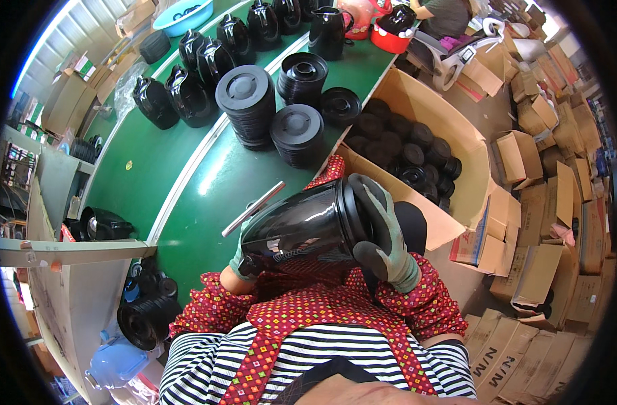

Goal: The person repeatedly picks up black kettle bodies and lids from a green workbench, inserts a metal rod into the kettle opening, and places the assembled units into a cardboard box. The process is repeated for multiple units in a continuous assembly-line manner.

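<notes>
A glossy black jug body (295,226) lies tilted on its side in front of my chest, between my gloved hands. My left hand (237,262) is wrapped round its left end, with most of the fingers hidden behind it. At the other end my right hand (384,237), in a grey-green glove, grips the round black base (349,214), thumb below and fingers over the far side. A slim metal rod (254,208) shows just beyond my left hand; whether that hand holds it, I cannot tell.
Stacked black discs (245,101) stand on the green bench (193,192), with several black jugs (190,94) behind them. Right of the bench an open carton (467,175) holds many black round parts. Further right are piled cartons (551,216). A person (446,20) sits beyond.
</notes>
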The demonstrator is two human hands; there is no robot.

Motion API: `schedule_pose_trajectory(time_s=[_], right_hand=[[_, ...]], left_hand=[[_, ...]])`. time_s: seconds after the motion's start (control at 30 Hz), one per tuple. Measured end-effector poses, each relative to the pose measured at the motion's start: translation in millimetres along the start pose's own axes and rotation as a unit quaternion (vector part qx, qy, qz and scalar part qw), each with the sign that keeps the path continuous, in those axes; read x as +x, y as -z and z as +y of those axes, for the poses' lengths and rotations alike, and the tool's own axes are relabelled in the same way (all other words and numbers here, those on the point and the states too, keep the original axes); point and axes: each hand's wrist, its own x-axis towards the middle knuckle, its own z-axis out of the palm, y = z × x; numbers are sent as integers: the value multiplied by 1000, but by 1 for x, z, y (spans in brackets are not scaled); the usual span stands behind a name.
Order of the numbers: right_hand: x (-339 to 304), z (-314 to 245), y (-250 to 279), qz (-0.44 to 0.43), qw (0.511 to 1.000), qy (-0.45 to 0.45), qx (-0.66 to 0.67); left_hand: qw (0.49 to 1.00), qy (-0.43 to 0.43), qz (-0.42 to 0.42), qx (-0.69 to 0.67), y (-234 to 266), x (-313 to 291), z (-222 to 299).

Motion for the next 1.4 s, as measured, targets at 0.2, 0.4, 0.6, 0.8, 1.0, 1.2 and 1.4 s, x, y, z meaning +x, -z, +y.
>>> schedule_pose_trajectory(time_s=[0.2, 0.4, 0.6, 0.8, 1.0, 1.2, 1.4], right_hand=[[-24, 2, 1, 42, 999, 10, 32], [-28, 9, 12, 45, 975, -45, 213], [-8, -4, 34, 74, 906, -211, 358], [-15, -17, 33, 91, 995, -16, 26], [-10, -30, 42, 3, 989, 127, -77], [-11, 10, 34, 50, 733, -401, 547], [-34, 2, 30, 33, 946, -84, 311]], left_hand=[[959, -125, 87, 240, -25, -13, 8], [694, -269, 135, 654, -59, -15, 35], [618, -349, 163, 686, -120, 0, 31], [688, -214, 69, 690, -41, 13, 20], [889, -19, 18, 457, -66, 8, 14], [387, -412, 29, 825, -166, 0, 54], [632, -266, 136, 715, -139, -24, 63]])
